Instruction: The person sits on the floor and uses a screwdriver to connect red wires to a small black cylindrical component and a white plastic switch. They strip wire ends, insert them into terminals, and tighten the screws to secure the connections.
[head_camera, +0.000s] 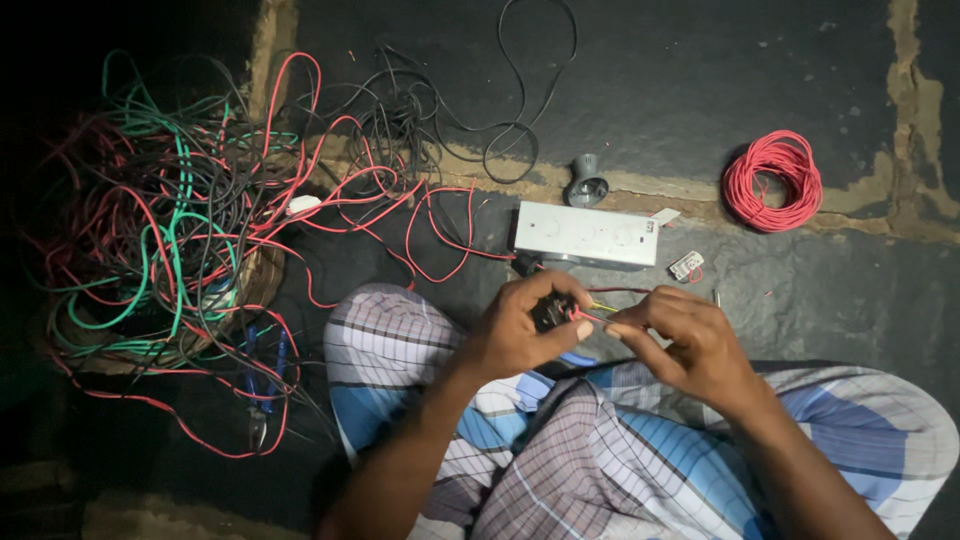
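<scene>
Wiring step: left hand grasping small black switch part; right hand pinching red wire at it; grey switch box beyond; seating calls for steadiness.

A small black electrical part sits gripped in the left hand, mostly hidden by the fingers. A thin red wire runs from it to the right hand, pinched at the fingertips above the lap.
</scene>
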